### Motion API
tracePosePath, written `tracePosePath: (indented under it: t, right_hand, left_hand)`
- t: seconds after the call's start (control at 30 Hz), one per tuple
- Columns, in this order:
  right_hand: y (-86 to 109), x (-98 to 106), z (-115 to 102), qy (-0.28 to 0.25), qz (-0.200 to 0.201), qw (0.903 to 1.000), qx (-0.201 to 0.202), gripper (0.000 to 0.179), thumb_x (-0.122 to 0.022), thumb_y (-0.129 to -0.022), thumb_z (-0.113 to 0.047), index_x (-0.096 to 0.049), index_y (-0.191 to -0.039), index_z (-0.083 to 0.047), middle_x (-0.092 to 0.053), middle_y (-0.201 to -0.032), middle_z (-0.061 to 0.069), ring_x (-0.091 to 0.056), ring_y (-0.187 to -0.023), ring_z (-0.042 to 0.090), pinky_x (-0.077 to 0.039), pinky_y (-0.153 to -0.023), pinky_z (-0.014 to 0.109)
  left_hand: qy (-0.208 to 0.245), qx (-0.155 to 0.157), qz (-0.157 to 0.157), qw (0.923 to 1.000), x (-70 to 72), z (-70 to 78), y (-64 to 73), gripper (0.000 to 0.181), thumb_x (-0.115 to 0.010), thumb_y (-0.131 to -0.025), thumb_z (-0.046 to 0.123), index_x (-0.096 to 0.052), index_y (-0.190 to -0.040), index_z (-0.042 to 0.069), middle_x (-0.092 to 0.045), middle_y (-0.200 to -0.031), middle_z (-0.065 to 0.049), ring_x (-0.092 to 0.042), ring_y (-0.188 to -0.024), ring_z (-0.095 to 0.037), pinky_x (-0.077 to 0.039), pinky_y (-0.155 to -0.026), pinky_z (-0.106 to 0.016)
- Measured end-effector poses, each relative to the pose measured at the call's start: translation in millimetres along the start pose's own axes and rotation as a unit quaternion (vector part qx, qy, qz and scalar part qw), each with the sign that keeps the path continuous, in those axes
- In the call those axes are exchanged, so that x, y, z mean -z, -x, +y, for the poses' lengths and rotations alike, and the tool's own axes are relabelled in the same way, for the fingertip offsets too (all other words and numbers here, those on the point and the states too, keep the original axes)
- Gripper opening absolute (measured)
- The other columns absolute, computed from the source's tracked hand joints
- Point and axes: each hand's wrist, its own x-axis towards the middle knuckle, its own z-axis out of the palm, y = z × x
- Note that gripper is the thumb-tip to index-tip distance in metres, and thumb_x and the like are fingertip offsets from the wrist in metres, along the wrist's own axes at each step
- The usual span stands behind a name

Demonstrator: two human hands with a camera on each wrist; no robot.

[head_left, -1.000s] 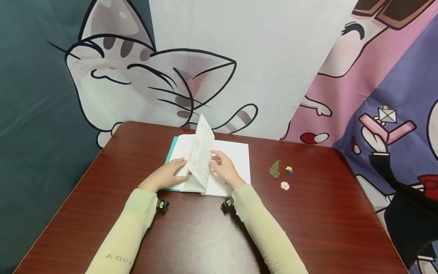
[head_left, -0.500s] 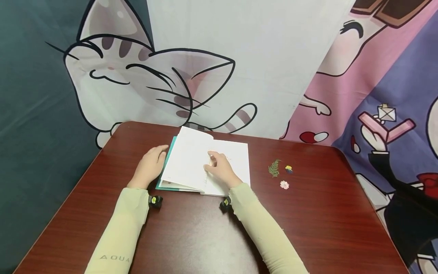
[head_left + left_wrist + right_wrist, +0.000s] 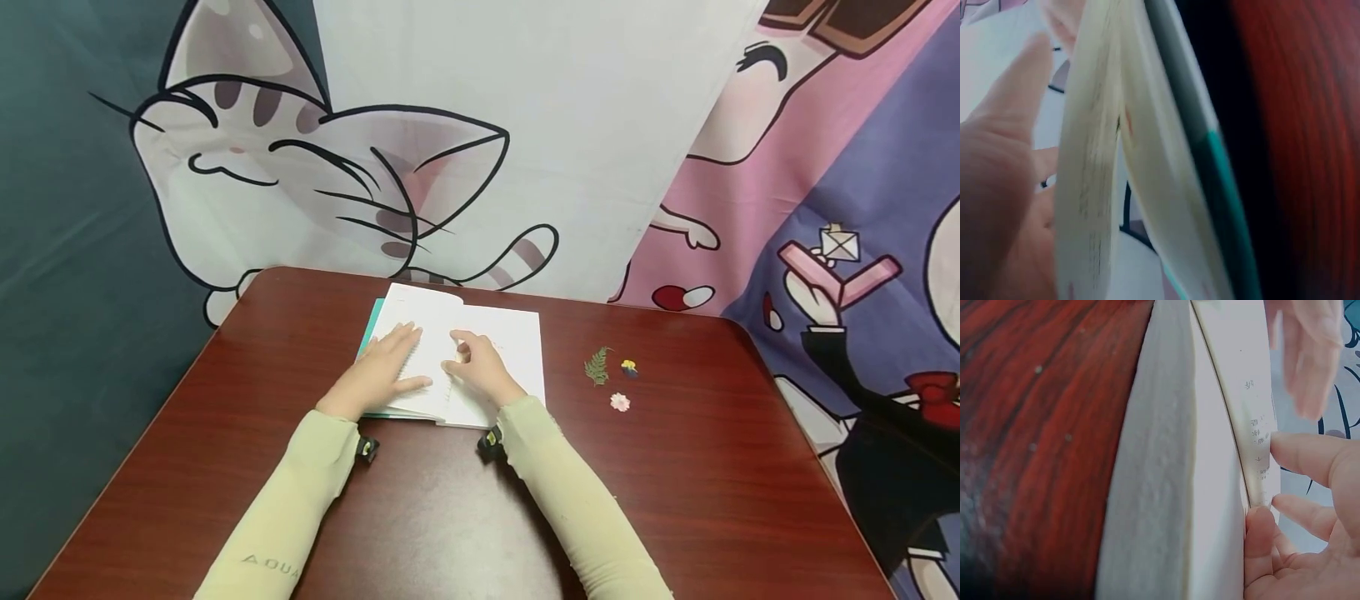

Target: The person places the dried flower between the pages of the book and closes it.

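Note:
An open book (image 3: 512, 343) with a teal cover (image 3: 1225, 187) lies on the dark red table (image 3: 675, 483). My left hand (image 3: 388, 368) rests flat on its left page with straight fingers. My right hand (image 3: 474, 363) sits at the gutter with curled fingers. In the right wrist view its thumb (image 3: 1300, 456) and fingers pinch the lower edge of a thin page (image 3: 1254, 434) standing off the page block (image 3: 1166, 487). The left wrist view shows the left hand (image 3: 1004, 162) beside the fanned page edges (image 3: 1091, 187).
To the right of the book lie a small green fern sprig (image 3: 597, 365), a dark blue and yellow dried flower (image 3: 630, 367) and a pink dried flower (image 3: 619, 402). Cartoon-print cloth (image 3: 420, 150) hangs behind the table's far edge.
The page that stood upright has fallen over to the left. My left hand slid out to the book's left edge, then came back flat onto the left page. My right hand stayed at the gutter.

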Motion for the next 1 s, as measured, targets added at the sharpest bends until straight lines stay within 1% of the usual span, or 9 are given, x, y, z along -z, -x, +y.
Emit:
tracePosePath:
  t: [0.13, 0.23, 0.4, 0.6, 0.77, 0.87, 0.93, 1.0]
  right_hand:
    - [-0.6, -1.1, -1.2, 0.004, 0.001, 1.0000, 0.005, 0.060, -0.074, -0.092, -0.017, -0.052, -0.146, -0.006, -0.062, -0.118, 0.017, -0.057, -0.098, 0.025, -0.050, -0.086, 0.039]
    - [-0.4, -1.8, -2.7, 0.006, 0.001, 1.0000, 0.007, 0.059, -0.074, -0.092, -0.016, -0.052, -0.146, -0.006, -0.062, -0.118, 0.017, -0.057, -0.098, 0.025, -0.050, -0.086, 0.040]
    - [0.4, -3.6, -4.9, 0.014, -0.001, 0.9999, 0.005, 0.060, -0.074, -0.093, -0.017, -0.051, -0.147, -0.007, -0.061, -0.119, 0.016, -0.056, -0.097, 0.024, -0.049, -0.086, 0.039]
    - [3.0, -3.1, -5.5, 0.006, 0.004, 1.0000, -0.003, 0.060, -0.073, -0.093, -0.018, -0.050, -0.148, -0.009, -0.059, -0.118, 0.015, -0.054, -0.095, 0.022, -0.048, -0.084, 0.039]
    - [3.4, -4.0, 2.3, -0.008, 0.011, 0.9999, 0.007, 0.055, -0.072, -0.093, -0.014, -0.054, -0.144, -0.008, -0.060, -0.115, 0.013, -0.054, -0.096, 0.022, -0.048, -0.085, 0.039]
    - [5.4, -3.6, 6.4, -0.030, 0.017, 0.9993, 0.011, 0.049, -0.069, -0.092, -0.010, -0.057, -0.140, -0.007, -0.063, -0.113, 0.012, -0.056, -0.099, 0.024, -0.048, -0.088, 0.040]
    - [7.8, -1.7, 6.8, -0.048, 0.017, 0.9987, 0.011, 0.046, -0.068, -0.092, -0.010, -0.059, -0.137, -0.007, -0.064, -0.112, 0.011, -0.059, -0.101, 0.025, -0.049, -0.090, 0.041]
    - [11.3, 2.2, 5.7, -0.066, 0.013, 0.9977, 0.012, 0.043, -0.065, -0.094, -0.011, -0.059, -0.136, -0.008, -0.065, -0.112, 0.012, -0.062, -0.102, 0.026, -0.052, -0.089, 0.040]
  left_hand:
    - [-0.012, 0.012, -0.042, 0.9990, -5.8, 4.2, -0.2, 0.092, -0.067, -0.094, 0.054, -0.028, -0.160, 0.003, -0.024, -0.166, -0.017, -0.020, -0.153, -0.036, -0.011, -0.119, -0.065]
    - [-0.012, 0.019, -0.063, 0.9977, -7.8, 5.7, -1.4, 0.094, -0.067, -0.093, 0.054, -0.026, -0.160, 0.004, -0.021, -0.167, -0.017, -0.018, -0.153, -0.039, -0.011, -0.118, -0.067]
    - [-0.014, 0.030, -0.103, 0.9941, -11.1, 4.4, -2.8, 0.096, -0.067, -0.093, 0.054, -0.021, -0.162, 0.005, -0.016, -0.168, -0.018, -0.013, -0.153, -0.042, -0.014, -0.116, -0.069]
    - [-0.003, 0.039, -0.131, 0.9906, -8.7, 8.2, -3.0, 0.094, -0.066, -0.096, 0.050, -0.018, -0.162, 0.003, -0.011, -0.168, -0.021, -0.011, -0.152, -0.046, -0.017, -0.115, -0.071]
    - [-0.016, 0.057, -0.157, 0.9858, -9.0, 12.1, -5.0, 0.094, -0.063, -0.097, 0.051, -0.016, -0.162, 0.003, -0.009, -0.168, -0.021, -0.008, -0.153, -0.045, -0.014, -0.116, -0.070]
    - [-0.019, 0.067, -0.172, 0.9826, -10.1, 13.1, -6.7, 0.094, -0.061, -0.098, 0.053, -0.014, -0.163, 0.004, -0.007, -0.168, -0.020, -0.005, -0.154, -0.043, -0.011, -0.117, -0.069]
    - [-0.021, 0.071, -0.175, 0.9817, -10.3, 13.0, -7.2, 0.095, -0.061, -0.097, 0.054, -0.013, -0.163, 0.004, -0.007, -0.169, -0.019, -0.005, -0.154, -0.043, -0.010, -0.117, -0.069]
    - [-0.019, 0.077, -0.176, 0.9812, -11.1, 12.2, -7.0, 0.096, -0.061, -0.097, 0.054, -0.012, -0.163, 0.005, -0.006, -0.169, -0.019, -0.004, -0.154, -0.042, -0.009, -0.117, -0.069]
